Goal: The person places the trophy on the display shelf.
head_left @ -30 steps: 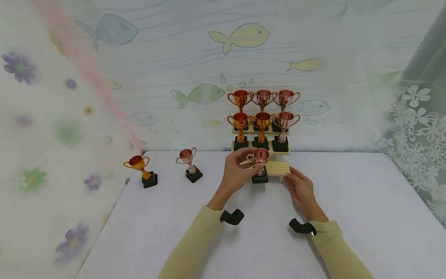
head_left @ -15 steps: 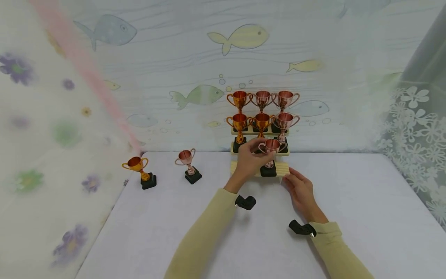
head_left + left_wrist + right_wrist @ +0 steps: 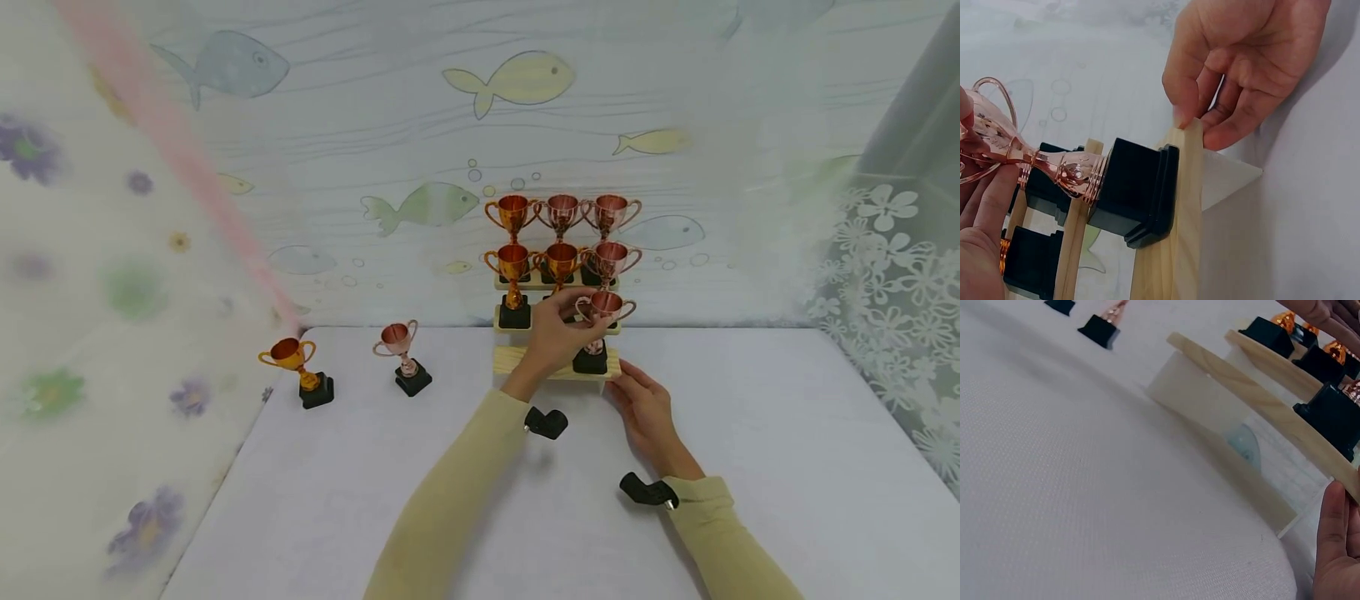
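I see the rose-copper trophy [image 3: 603,321] standing with its black base on the right end of the lowest wooden step [image 3: 517,360], upright in the head view. My left hand [image 3: 558,333] pinches its cup and stem between thumb and curled fingers. My right hand [image 3: 647,408] sits at the step's right front corner; the left wrist view shows its thumb and fingertips pinching the board's edge there.

No writing or brand shows on the trophy, its base or the step.

The trophy's base sits close to the step's front edge, and most of that board to its left is bare. Behind and above, two more steps carry six trophies [image 3: 561,242] in two rows of three, packed handle to handle. To the left on the white table [image 3: 750,467], a second pinkish trophy [image 3: 401,354] and a gold trophy [image 3: 296,367] stand well apart from the stand, the gold one near the table's left edge. A fish-patterned backdrop [image 3: 420,125] rises just behind the stand.
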Tool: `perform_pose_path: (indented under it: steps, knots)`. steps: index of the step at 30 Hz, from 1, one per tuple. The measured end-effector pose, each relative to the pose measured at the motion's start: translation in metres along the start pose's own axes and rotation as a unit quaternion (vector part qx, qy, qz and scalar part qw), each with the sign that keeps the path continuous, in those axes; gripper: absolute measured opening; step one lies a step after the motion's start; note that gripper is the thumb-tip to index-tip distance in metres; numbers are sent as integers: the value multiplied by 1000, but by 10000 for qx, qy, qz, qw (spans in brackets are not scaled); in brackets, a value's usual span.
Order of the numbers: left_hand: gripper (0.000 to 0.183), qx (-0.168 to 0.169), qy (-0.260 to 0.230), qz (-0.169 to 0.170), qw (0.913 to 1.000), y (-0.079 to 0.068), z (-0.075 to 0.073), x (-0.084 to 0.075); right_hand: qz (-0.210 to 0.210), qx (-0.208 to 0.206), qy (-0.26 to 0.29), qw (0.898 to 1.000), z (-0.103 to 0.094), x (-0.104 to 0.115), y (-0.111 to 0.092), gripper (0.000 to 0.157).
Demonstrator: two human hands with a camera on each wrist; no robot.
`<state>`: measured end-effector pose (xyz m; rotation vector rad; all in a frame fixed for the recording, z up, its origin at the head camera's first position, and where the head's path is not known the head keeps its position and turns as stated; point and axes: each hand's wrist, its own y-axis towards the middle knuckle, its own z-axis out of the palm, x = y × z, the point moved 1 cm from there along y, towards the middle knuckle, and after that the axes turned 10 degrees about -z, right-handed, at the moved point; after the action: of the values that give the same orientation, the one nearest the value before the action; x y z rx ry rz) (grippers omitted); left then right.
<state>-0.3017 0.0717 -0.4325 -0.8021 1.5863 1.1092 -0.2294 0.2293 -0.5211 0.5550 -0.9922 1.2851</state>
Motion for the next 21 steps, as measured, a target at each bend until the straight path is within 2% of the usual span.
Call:
perform_pose_path:
  steps: [9,13,18,21]
  knots:
    - [40,26,-185,-78,9998,-1,3,1,-143,124,-58,9998,3,0,-1,54]
    - [41,134,-186,-145,9996,-2,4,1,-142,65,-26,9999,2,-1,-2,53]
    - [41,132,-152,-130,9997,-2,6,2,-170,65,79,9998,-1,-2,-2,38]
    - [42,32,-117,-104,9999,-2,9,3,-115,103,105,9998,-2,-1,-2,42]
